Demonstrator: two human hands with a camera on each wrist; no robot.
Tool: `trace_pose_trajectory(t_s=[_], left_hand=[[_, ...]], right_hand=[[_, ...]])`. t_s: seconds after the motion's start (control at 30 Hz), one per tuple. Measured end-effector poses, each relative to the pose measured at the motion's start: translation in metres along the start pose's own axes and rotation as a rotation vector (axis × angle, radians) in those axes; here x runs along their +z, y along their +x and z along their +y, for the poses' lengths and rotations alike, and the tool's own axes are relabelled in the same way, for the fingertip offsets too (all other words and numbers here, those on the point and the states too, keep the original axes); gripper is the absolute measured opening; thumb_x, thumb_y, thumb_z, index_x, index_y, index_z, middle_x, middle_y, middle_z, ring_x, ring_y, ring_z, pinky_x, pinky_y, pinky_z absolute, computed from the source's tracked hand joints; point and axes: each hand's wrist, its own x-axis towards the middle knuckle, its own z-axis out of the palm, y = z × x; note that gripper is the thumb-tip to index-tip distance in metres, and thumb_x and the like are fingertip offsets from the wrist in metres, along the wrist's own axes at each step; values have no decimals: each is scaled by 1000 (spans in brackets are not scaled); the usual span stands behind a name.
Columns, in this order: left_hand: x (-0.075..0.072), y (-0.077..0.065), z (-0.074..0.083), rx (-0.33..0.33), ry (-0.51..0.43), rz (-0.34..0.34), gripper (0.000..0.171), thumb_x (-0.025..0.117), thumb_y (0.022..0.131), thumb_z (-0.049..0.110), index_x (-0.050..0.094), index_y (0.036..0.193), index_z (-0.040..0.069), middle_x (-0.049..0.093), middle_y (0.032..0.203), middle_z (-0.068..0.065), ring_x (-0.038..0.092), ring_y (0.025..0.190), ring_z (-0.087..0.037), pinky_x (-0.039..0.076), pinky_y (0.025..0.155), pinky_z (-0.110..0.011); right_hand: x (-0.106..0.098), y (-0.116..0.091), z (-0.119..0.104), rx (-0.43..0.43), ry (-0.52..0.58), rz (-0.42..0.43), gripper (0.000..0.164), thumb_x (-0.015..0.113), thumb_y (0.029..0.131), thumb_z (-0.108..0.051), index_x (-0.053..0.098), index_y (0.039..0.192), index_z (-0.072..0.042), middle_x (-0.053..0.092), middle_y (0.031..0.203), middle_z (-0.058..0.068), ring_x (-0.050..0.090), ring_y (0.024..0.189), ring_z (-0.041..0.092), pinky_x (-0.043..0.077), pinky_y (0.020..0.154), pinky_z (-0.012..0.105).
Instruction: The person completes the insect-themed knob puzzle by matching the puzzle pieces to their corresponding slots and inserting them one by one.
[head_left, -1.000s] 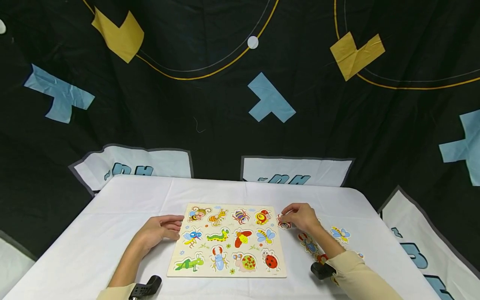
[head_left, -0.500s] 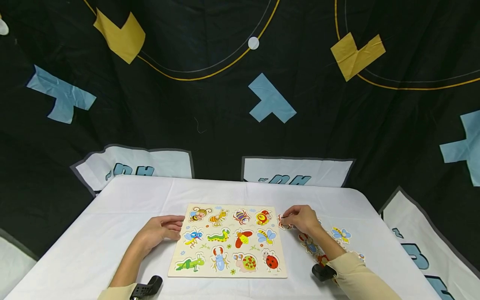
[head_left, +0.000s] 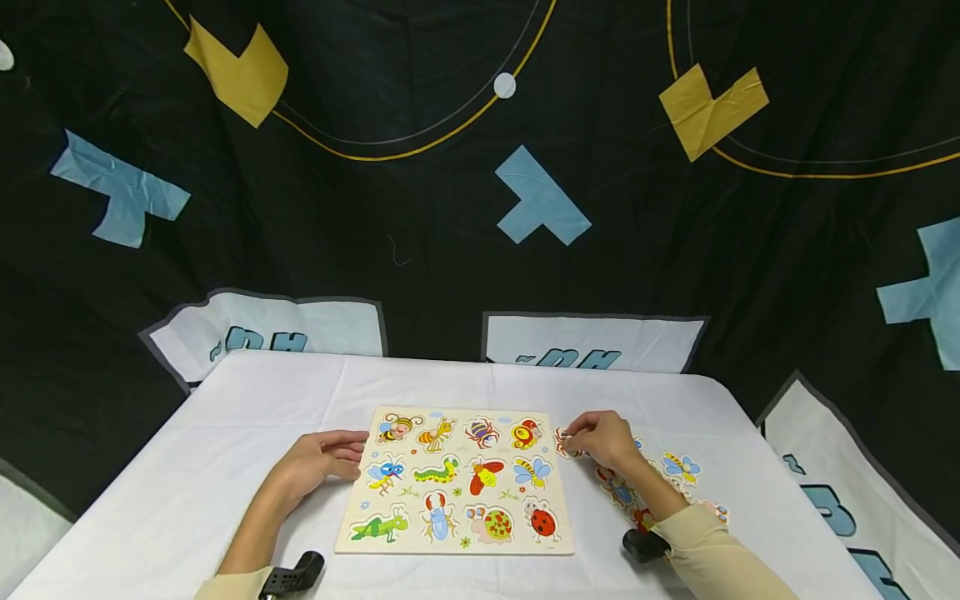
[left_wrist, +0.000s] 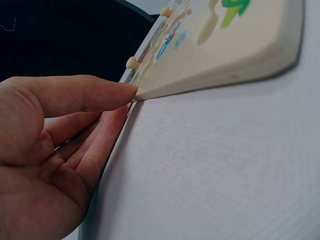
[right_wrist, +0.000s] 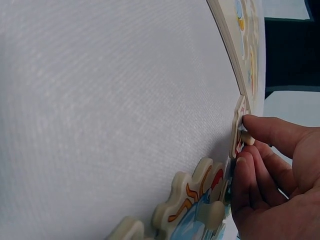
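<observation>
A wooden peg puzzle board [head_left: 461, 492] printed with insects and other small creatures lies flat on the white table. My left hand [head_left: 318, 467] is at its left side. In the left wrist view, the thumb [left_wrist: 95, 93] meets the board's edge, with the other fingers just below and behind it. Right of the board, my right hand [head_left: 600, 437] pinches a spider puzzle piece [head_left: 562, 444]. Its small wooden knob [right_wrist: 248, 138] sits between thumb and fingers in the right wrist view. The hand covers much of that piece.
More loose puzzle pieces lie to the right, partly under my right forearm. Among them are a beetle piece [head_left: 615, 485] and a blue-winged dragonfly piece [head_left: 681, 467]. A black curtain [head_left: 435, 283] hangs behind the white table [head_left: 285, 387].
</observation>
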Motion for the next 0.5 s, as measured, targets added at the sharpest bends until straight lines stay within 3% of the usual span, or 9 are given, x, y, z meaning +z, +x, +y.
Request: trace_pose_trajectory(t_s=[0.5], left_hand=[[1,0,-1,1,-6,6,63,77,64,-4,61,124,1,69,103,-10,65,91,-21,49,75,-25]], right_hand=[[1,0,-1,9,7,11,12,80,70,-14,70,75,-10,63,63,-2,53,57,14,39,48,28]])
